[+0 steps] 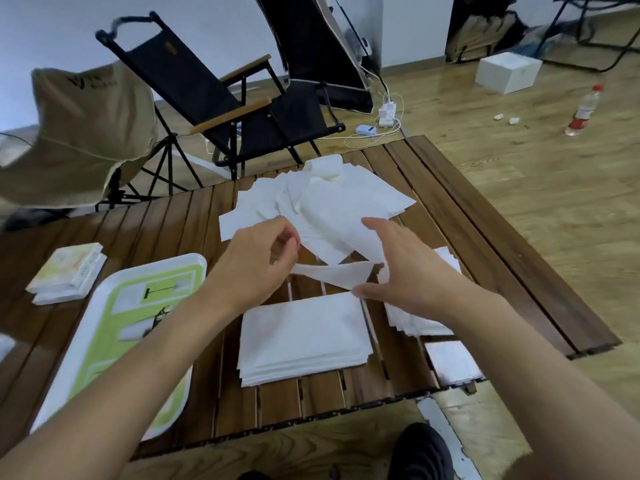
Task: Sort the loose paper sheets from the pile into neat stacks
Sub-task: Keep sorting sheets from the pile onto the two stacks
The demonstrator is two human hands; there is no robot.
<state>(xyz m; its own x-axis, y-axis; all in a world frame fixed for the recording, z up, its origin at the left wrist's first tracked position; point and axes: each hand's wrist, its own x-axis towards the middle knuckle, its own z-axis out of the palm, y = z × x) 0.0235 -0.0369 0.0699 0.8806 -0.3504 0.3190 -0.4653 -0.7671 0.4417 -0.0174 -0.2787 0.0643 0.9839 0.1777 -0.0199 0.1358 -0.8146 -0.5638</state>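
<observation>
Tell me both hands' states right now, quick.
Left hand: pinches a loose sheet.
Right hand: open, fingers straight, at that sheet's other end.

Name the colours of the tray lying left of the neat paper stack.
The tray is white with lime-green panels, seen in the head view.

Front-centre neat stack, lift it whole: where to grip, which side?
Probably the near long edge of the stack, coming from the person's side. It lies flat on the slatted table. That edge shows its layers stepped and free, while the left hand, right hand and a loose sheet crowd the far edge. Thumb on top, fingers under.
</observation>
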